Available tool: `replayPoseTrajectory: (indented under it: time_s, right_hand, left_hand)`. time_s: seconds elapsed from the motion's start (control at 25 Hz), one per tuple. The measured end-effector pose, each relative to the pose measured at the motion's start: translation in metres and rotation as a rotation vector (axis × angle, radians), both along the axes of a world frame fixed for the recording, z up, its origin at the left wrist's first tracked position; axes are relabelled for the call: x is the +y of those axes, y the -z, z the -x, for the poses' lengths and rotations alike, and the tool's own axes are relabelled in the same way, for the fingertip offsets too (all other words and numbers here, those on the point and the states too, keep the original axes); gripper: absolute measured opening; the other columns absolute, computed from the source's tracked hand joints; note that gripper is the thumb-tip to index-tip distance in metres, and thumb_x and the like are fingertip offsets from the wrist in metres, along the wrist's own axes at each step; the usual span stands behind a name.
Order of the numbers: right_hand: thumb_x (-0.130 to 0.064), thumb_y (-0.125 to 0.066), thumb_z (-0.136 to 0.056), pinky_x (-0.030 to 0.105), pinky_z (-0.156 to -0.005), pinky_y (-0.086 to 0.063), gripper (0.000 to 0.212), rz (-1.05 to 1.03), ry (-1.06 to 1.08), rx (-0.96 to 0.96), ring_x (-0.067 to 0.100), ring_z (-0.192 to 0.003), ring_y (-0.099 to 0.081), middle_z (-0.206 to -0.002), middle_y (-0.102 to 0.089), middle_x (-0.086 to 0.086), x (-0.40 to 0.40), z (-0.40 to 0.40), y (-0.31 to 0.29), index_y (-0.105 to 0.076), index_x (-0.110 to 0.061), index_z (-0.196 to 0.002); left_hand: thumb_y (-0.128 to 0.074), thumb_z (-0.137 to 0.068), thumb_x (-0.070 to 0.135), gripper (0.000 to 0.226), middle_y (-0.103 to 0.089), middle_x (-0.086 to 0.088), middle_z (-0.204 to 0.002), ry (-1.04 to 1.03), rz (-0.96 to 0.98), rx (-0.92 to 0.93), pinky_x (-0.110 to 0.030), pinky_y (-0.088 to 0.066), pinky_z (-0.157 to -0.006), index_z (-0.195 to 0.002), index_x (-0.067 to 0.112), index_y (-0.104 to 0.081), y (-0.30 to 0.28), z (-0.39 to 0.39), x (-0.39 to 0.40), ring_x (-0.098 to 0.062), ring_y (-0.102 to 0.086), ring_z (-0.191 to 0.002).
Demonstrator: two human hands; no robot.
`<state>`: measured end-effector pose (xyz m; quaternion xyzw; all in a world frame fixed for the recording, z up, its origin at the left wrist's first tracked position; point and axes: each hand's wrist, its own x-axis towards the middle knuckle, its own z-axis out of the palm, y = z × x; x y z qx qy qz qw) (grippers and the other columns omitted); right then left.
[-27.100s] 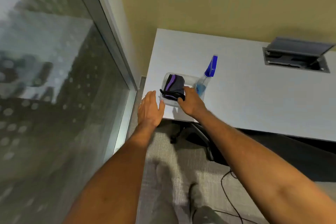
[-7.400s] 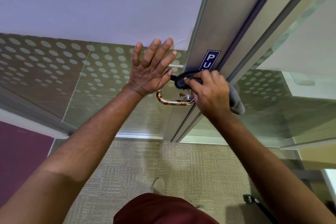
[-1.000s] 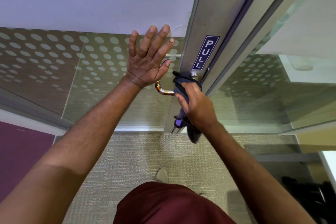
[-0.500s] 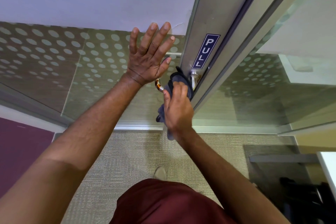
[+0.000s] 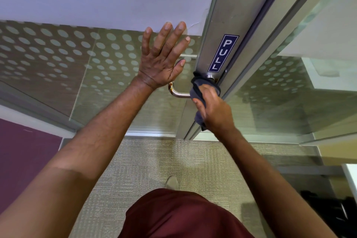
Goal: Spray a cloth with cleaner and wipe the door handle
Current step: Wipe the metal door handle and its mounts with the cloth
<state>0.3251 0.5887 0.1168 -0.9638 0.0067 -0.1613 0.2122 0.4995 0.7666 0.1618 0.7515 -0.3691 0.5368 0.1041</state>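
Two hands are up at the glass door. Your left hand is wide open, with all the fingers spread out. It lies flat on the dotted glass and holds nothing. It is just beside the metal door frame, close to the frame's left edge.

Your right hand is closed tight around the dark cloth. The cloth is bunched up and pressed on the door handle, right where the handle joins the frame. Some of the cloth hangs down below your fist.

You can see the shiny curved part of the handle sticking out to the left of the cloth, under your left wrist. A blue sign that says PULL sits on the frame just above the cloth.

Down below is pale carpet, the tip of one shoe, and your dark red shorts.
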Motion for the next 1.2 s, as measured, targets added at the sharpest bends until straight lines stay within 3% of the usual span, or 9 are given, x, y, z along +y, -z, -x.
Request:
replayPoseTrajectory:
  time_s: [0.12,0.28,0.4,0.56,0.72,0.88,1.04,1.2]
  right_hand:
    - [-0.050,-0.042,-0.108,0.040,-0.081,-0.057,0.046,-0.082,-0.009,0.010,0.023,-0.115,-0.061,-0.138,-0.053,-0.002,-0.004,-0.002,-0.001,-0.051,-0.020,-0.141]
    - [-0.046,-0.043,-0.108,0.041,-0.087,-0.057,0.052,-0.220,0.178,-0.052,0.029,-0.115,-0.061,-0.138,-0.053,0.009,0.049,0.002,0.000,-0.050,-0.008,-0.143]
    - [-0.049,-0.045,-0.106,0.040,-0.075,-0.062,0.060,-0.087,0.212,0.010,0.031,-0.101,-0.070,-0.141,-0.051,0.014,0.092,-0.006,-0.008,-0.046,-0.004,-0.146]
    - [-0.051,-0.044,-0.107,0.032,-0.055,-0.060,0.063,0.103,0.272,0.107,0.022,-0.076,-0.072,-0.143,-0.048,0.013,0.121,-0.018,-0.019,-0.041,-0.005,-0.150]
    - [-0.048,-0.045,-0.108,0.027,-0.046,-0.053,0.049,0.340,0.291,0.179,0.015,-0.065,-0.064,-0.121,-0.054,0.011,0.122,-0.029,-0.028,-0.048,-0.007,-0.134]
    - [-0.042,-0.057,-0.104,0.026,-0.043,-0.047,0.038,0.319,0.291,0.300,0.017,-0.068,-0.068,-0.105,-0.061,0.010,0.121,-0.042,-0.041,-0.058,-0.006,-0.115]
    - [-0.027,-0.047,-0.109,0.031,-0.055,-0.042,0.026,0.162,0.134,0.434,0.026,-0.090,-0.071,-0.105,-0.064,0.007,0.099,-0.062,-0.045,-0.062,-0.010,-0.121]
    - [-0.026,-0.028,-0.109,0.029,-0.046,-0.033,0.038,0.333,0.194,0.316,0.020,-0.076,-0.059,-0.110,-0.058,0.010,0.111,-0.049,-0.041,-0.057,-0.008,-0.124]
  left_hand:
    - [-0.034,-0.106,0.044,0.056,-0.012,0.000,-0.175,0.008,0.002,0.012,-0.050,0.006,-0.130,-0.156,0.020,-0.038,0.000,0.001,0.000,-0.018,0.004,-0.162]
    - [-0.036,-0.105,0.044,0.056,0.001,0.002,-0.176,0.012,0.010,0.016,-0.051,0.005,-0.130,-0.156,0.020,-0.039,-0.001,0.002,0.001,-0.019,0.003,-0.162]
    - [-0.035,-0.105,0.044,0.057,0.001,0.002,-0.176,0.011,0.007,0.018,-0.051,0.005,-0.130,-0.156,0.020,-0.038,0.000,0.001,0.000,-0.019,0.003,-0.162]
    - [-0.031,-0.105,0.046,0.058,0.001,0.002,-0.176,0.021,0.001,0.016,-0.051,0.005,-0.130,-0.157,0.021,-0.035,0.001,0.000,-0.001,-0.019,0.003,-0.162]
    - [-0.031,-0.105,0.046,0.059,0.000,0.001,-0.176,0.018,-0.007,0.018,-0.051,0.005,-0.130,-0.158,0.021,-0.034,0.001,-0.001,0.000,-0.019,0.003,-0.163]
    - [-0.032,-0.105,0.045,0.058,0.001,0.001,-0.176,0.024,-0.016,0.027,-0.051,0.006,-0.130,-0.158,0.021,-0.034,0.001,0.000,0.001,-0.019,0.004,-0.162]
    - [-0.030,-0.105,0.045,0.057,0.002,0.002,-0.176,0.021,-0.017,0.031,-0.050,0.007,-0.130,-0.157,0.021,-0.036,-0.001,0.001,0.002,-0.019,0.005,-0.162]
    - [-0.032,-0.105,0.045,0.057,0.003,0.002,-0.176,0.015,-0.017,0.029,-0.050,0.007,-0.130,-0.156,0.020,-0.037,0.000,0.000,0.001,-0.019,0.005,-0.162]
